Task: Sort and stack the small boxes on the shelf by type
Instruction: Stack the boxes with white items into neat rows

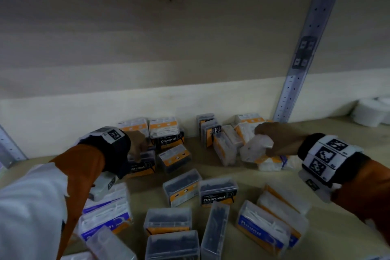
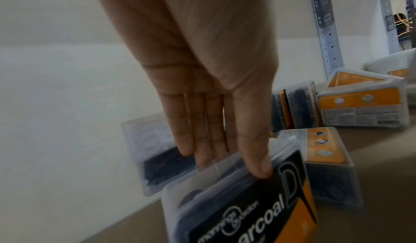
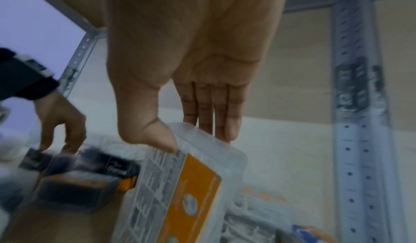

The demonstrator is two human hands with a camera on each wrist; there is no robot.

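Left hand (image 2: 202,90) gripping Charcoal box (image 2: 243,204) from above, thumb on its label face, fingers (image 2: 202,140) pressed together behind, right hand (image 3: 186,79) pinching white-filled box (image 3: 191,184) below its fingertips, over the shelf (image 1: 337,238)

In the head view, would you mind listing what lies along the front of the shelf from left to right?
White sleeve → blue-labelled clear box of white picks → clear box of dark picks → clear box standing on edge → blue "Round" labelled box.
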